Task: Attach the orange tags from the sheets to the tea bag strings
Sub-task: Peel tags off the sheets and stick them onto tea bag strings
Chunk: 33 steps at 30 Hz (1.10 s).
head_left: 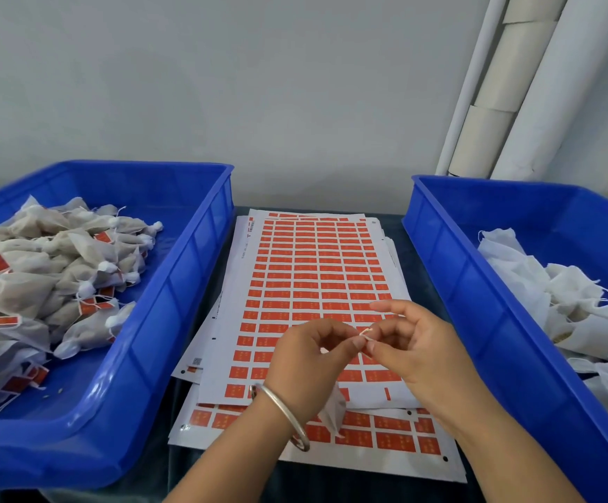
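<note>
Both hands meet over the near half of the sheets: the left hand [306, 352] and the right hand [415, 343] each have a narrow fingertip grip, pinching between them a small orange tag [366, 332] edge-on, with a white tea bag [333, 412] hanging below the left palm. Whether a string runs through the pinch is too fine to tell. A silver bangle [284, 415] circles the left wrist. The sheets of orange tags [317, 270] lie stacked down the middle of the tabletop [415, 255]. At the left edge a blue tray [172, 295] holds filled tea bags [41, 281], many bearing orange tags. At the right edge a second blue tray [476, 292] holds white bags [534, 285]. Pale rolls [513, 85] lean at the far right corner.
</note>
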### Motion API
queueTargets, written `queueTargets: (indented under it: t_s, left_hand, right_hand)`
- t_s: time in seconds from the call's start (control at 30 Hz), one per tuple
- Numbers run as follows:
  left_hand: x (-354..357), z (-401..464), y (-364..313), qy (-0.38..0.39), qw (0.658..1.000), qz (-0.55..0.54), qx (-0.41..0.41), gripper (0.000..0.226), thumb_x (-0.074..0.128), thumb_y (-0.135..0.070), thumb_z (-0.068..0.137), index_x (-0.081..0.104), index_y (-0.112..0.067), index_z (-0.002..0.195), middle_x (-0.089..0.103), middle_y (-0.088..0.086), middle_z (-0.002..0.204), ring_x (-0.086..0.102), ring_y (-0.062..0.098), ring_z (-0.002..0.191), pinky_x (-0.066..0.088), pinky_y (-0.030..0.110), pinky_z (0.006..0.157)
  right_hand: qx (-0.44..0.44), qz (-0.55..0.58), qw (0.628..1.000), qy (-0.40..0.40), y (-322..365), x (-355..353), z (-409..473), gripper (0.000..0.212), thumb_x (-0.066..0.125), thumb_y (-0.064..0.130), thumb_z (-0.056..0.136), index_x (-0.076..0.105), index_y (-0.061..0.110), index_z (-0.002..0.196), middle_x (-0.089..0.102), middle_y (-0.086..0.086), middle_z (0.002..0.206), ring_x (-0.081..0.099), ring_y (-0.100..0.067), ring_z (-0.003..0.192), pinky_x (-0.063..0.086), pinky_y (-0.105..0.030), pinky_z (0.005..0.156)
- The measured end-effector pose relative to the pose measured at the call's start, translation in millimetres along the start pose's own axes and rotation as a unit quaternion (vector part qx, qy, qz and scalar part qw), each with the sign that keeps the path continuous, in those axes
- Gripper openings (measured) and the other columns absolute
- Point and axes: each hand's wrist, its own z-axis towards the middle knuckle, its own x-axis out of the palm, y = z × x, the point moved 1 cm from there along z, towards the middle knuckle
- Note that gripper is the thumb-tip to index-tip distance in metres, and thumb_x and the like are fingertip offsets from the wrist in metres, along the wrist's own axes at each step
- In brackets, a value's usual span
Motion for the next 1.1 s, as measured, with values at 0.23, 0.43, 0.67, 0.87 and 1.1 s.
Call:
queueTargets:
  t_s: [0.23, 0.43, 0.67, 0.87, 1.1]
  left_hand:
    - [-19, 6, -15, 0.019, 0.990, 0.127, 0.060, 0.022, 0.065, -0.025, 0.086, 0.055, -0.039, 0.072, 0.054, -0.022, 0.063, 0.053, -0.009, 0.062, 0.039, 0.000, 0.055]
    - [-40, 9, -32, -0.043, 0.994, 0.093, 0.030, 0.020, 0.062, -0.027, 0.087, 0.056, -0.037, 0.071, 0.057, -0.019, 0.065, 0.055, -0.001, 0.062, 0.039, 0.001, 0.052]
    - [-120, 14, -72, -0.220, 0.971, -0.005, 0.091, 0.016, 0.057, -0.020, 0.090, 0.055, -0.028, 0.077, 0.069, -0.006, 0.072, 0.066, 0.008, 0.068, 0.056, 0.028, 0.069]
    - [-196, 27, -65, -0.361, 0.924, 0.094, 0.088, 0.022, 0.055, -0.015, 0.090, 0.053, -0.029, 0.074, 0.067, -0.008, 0.072, 0.067, 0.014, 0.077, 0.053, 0.039, 0.079]
    - [-212, 50, -19, -0.162, 0.868, 0.438, -0.171, 0.025, 0.052, -0.030, 0.094, 0.067, -0.012, 0.103, 0.064, 0.003, 0.090, 0.060, 0.022, 0.092, 0.043, 0.026, 0.078]
  right_hand:
    - [-0.050, -0.013, 0.997, -0.049, 6, 9, -1, 0.038, 0.076, 0.015, 0.077, 0.054, 0.041, 0.094, 0.068, 0.020, 0.076, 0.065, 0.002, 0.075, 0.050, -0.007, 0.060]
    - [-0.051, 0.020, 0.997, -0.063, 18, 20, 7, 0.038, 0.074, 0.021, 0.077, 0.052, 0.049, 0.093, 0.069, 0.022, 0.079, 0.063, 0.009, 0.079, 0.046, -0.004, 0.054]
    - [-0.018, 0.041, 0.999, -0.028, 24, 33, 11, 0.024, 0.069, 0.038, 0.075, 0.054, 0.048, 0.092, 0.065, 0.034, 0.079, 0.066, 0.006, 0.078, 0.047, -0.006, 0.057]
    - [0.025, 0.055, 0.998, -0.007, 19, 45, 10, 0.019, 0.066, 0.035, 0.080, 0.055, 0.047, 0.089, 0.065, 0.027, 0.083, 0.065, -0.002, 0.080, 0.051, -0.016, 0.060]
    - [0.032, 0.042, 0.998, 0.020, 21, 53, 5, 0.021, 0.066, 0.030, 0.083, 0.054, 0.046, 0.089, 0.067, 0.020, 0.088, 0.065, -0.007, 0.086, 0.050, -0.017, 0.063]
